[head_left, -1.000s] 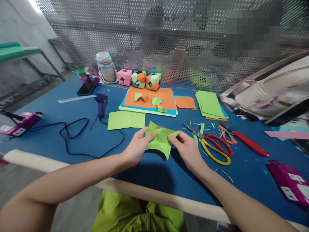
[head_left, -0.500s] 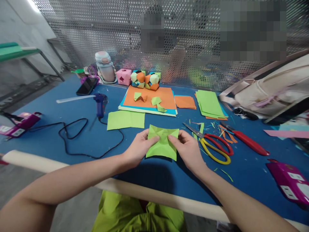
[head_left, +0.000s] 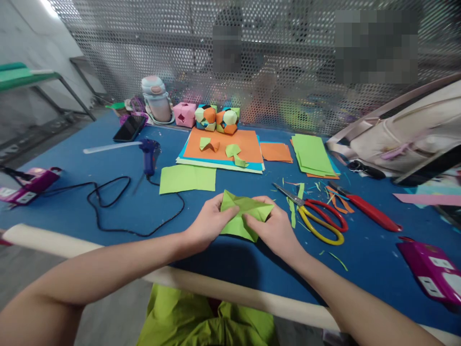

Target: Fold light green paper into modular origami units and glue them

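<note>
A creased square of light green paper (head_left: 240,226) is held just above the front of the blue table. My left hand (head_left: 209,220) pinches its left side, thumb on top and fingers underneath. On the right, my right hand (head_left: 275,227) grips it the same way, the thumb pressing near the middle. The sheet bends upward at the corners, and creases cross its centre. My fingertips beneath the paper are hidden. Scissors (head_left: 317,217) with red and yellow handles lie to the right of my right hand. A flat light green sheet (head_left: 188,179) rests beyond my left hand.
A blue glue gun (head_left: 149,156) with its cord lies left. Behind are an orange paper stack (head_left: 223,139), folded paper cubes (head_left: 206,117) and a bottle (head_left: 157,101). A green paper stack (head_left: 312,154), red-handled cutter (head_left: 374,211) and purple power strip (head_left: 430,269) sit right.
The green paper has turned slightly and its upper corners now bend up more. My right thumb has slid left and down toward the sheet's middle. My left hand is nearly still.
</note>
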The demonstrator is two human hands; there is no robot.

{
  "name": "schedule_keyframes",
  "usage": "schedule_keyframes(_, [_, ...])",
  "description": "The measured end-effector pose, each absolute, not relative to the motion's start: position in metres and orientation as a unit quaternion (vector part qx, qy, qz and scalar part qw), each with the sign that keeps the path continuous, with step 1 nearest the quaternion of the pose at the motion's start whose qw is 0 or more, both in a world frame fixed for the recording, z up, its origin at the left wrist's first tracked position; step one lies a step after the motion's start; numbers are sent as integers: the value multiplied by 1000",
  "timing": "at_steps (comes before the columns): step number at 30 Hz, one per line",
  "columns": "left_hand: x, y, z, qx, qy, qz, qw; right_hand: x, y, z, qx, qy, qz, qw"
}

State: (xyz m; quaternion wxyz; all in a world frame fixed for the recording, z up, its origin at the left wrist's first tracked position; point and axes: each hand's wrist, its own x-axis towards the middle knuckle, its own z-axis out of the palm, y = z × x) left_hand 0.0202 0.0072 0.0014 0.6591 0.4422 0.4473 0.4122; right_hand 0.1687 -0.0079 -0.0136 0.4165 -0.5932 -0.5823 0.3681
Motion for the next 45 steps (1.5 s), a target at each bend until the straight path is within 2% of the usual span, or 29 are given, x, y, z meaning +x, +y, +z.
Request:
schedule_keyframes(18, [22, 6, 5, 426, 450, 426, 659, 169, -9, -17, -511, -489, 495, 505])
schedule_keyframes(30, [21, 8, -2, 397, 432, 430, 686, 171, -8, -19, -537, -523, 440, 494])
schedule_keyframes(45, [20, 8, -3, 441, 444, 401, 669, 170, -8, -17, -559, -548, 393, 482])
